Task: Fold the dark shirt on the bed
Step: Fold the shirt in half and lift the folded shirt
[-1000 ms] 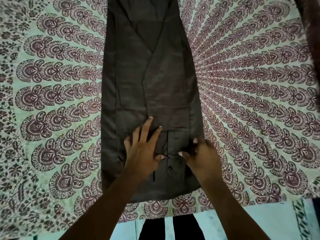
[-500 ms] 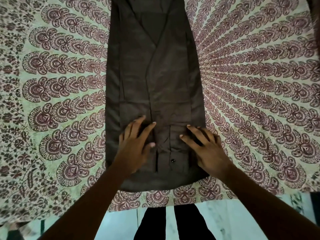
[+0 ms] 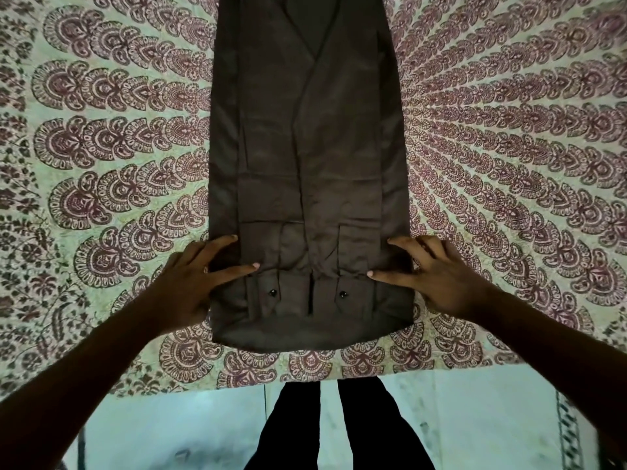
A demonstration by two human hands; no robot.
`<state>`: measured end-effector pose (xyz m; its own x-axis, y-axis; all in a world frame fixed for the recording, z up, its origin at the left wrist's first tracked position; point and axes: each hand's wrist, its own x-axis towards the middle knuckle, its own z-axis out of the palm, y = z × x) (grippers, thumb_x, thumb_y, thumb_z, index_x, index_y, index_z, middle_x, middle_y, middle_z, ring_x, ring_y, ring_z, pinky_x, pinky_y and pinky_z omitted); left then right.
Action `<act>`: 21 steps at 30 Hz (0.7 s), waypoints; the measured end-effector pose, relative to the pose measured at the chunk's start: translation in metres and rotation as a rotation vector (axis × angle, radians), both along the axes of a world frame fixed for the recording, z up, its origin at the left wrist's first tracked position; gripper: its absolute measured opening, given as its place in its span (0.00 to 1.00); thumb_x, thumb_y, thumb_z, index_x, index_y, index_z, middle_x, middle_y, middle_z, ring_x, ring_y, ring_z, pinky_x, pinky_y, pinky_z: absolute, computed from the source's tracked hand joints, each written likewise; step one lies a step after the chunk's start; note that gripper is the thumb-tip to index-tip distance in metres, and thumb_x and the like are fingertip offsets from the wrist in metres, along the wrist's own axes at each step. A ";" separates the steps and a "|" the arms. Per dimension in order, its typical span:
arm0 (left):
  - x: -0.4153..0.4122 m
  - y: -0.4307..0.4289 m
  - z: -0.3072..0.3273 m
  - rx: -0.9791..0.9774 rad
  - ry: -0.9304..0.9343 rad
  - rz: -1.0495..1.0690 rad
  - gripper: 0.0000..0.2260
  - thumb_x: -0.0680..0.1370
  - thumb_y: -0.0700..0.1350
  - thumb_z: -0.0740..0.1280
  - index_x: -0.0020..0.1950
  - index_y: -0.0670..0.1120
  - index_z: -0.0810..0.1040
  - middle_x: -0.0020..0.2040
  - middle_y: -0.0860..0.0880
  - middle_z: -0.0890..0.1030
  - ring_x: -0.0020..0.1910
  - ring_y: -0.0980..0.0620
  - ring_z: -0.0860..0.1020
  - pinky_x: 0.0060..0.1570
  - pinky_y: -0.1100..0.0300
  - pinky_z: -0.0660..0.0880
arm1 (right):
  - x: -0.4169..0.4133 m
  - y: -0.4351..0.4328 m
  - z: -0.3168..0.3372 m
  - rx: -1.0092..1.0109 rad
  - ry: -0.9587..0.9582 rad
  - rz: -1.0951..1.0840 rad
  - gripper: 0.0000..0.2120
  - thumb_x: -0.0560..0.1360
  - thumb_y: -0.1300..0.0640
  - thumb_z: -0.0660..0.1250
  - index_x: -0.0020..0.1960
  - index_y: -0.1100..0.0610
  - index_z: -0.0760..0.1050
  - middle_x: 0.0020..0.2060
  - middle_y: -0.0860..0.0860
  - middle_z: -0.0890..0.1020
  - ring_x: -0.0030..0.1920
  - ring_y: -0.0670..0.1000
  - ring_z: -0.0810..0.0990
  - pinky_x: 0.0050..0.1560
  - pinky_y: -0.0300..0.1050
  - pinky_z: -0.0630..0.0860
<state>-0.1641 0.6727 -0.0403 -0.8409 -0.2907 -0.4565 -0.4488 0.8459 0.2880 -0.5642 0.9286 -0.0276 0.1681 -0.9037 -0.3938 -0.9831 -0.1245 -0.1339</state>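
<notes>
The dark shirt [image 3: 305,147] lies flat on the bed as a long narrow strip, its sides folded in and two buttoned cuffs showing near the close end. My left hand [image 3: 190,283] rests at the shirt's left edge, with thumb and forefinger stretched out on the cloth. At the right edge my right hand [image 3: 441,276] lies the same way, thumb and forefinger straight on the fabric. The cloth puckers slightly between each thumb and forefinger. The far end of the shirt runs out of the frame at the top.
The bed carries a pale green sheet [image 3: 101,147] printed with a maroon peacock-feather pattern, spread on both sides of the shirt. Its near edge ends just below the shirt. Below it show a light floor [image 3: 169,429] and my dark trouser legs [image 3: 339,429].
Both hands have slid apart from the middle of the shirt's near end to its left and right edges. The second cuff button now shows.
</notes>
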 end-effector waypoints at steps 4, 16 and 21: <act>0.000 -0.009 0.001 -0.011 0.062 -0.037 0.48 0.65 0.41 0.80 0.79 0.68 0.65 0.81 0.41 0.61 0.70 0.35 0.69 0.56 0.35 0.76 | 0.012 -0.004 -0.003 -0.100 -0.049 -0.008 0.39 0.65 0.58 0.77 0.73 0.38 0.73 0.76 0.57 0.65 0.67 0.67 0.66 0.55 0.70 0.74; -0.048 -0.051 0.000 0.448 0.421 0.409 0.11 0.74 0.48 0.69 0.51 0.58 0.88 0.71 0.50 0.73 0.70 0.47 0.72 0.67 0.48 0.68 | 0.034 -0.055 0.012 -0.196 -0.642 -0.643 0.13 0.70 0.55 0.69 0.51 0.42 0.83 0.63 0.45 0.78 0.65 0.58 0.70 0.60 0.60 0.69; -0.100 -0.099 0.021 0.821 0.448 1.176 0.21 0.83 0.31 0.60 0.40 0.48 0.87 0.36 0.55 0.86 0.36 0.58 0.84 0.43 0.64 0.80 | 0.000 -0.127 0.039 -0.189 -1.070 -0.995 0.30 0.78 0.73 0.65 0.46 0.36 0.85 0.44 0.38 0.86 0.49 0.42 0.83 0.53 0.42 0.80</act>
